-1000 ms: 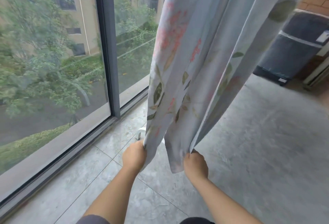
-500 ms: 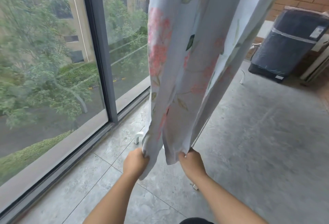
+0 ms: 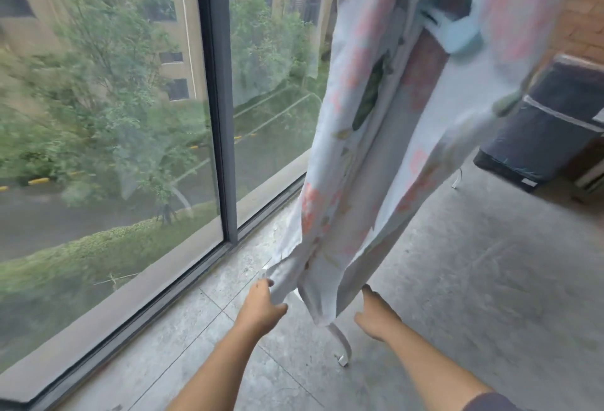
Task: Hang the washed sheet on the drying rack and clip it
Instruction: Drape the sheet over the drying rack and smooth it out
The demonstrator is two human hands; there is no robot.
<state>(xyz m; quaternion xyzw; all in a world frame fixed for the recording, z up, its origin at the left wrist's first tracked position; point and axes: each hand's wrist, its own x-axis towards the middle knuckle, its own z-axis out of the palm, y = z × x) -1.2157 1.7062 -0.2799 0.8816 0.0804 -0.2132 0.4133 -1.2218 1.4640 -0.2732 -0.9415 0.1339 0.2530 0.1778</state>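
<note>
Status: hang step looks mostly done. The sheet (image 3: 392,149) drapes from above the top of frame down in 2 long folds, lower end clear of the floor (image 3: 490,280). The rack bar itself is out of view. Only a white rack foot (image 3: 341,342) shows, below the sheet's lowest corner and between your 2 hands.

My read is that you're on the straightening pass, tugging the bottom edge to get the drape even.

Left to do: clipping. No clip is clearly visible. There's a light-blue patch (image 3: 464,35) high in the folds, too blurred to call it a clip or just fabric. Treat clipping as not yet done.

Fingers:
- Your left hand (image 3: 261,307) grips the sheet. The lower left corner runs into the pinch between thumb and fingers (image 3: 264,284), and the cloth stretches up and right from there.
- Your right hand (image 3: 376,316) looks spread and holds nothing. 1 fingertip (image 3: 366,291) points up at the right hem. The hem is just beside it, possibly touching, but blur stops me confirming contact.

Sheet relative to fingers: the lowest corner hangs between both hands, level with your knuckles, nearer the right hand. The bulk of the cloth is above and beyond both sets of fingers.

Risk, as I judge it: with only 1 hand gripping, an uneven pull could drag the drape sideways before clips go on.
</note>
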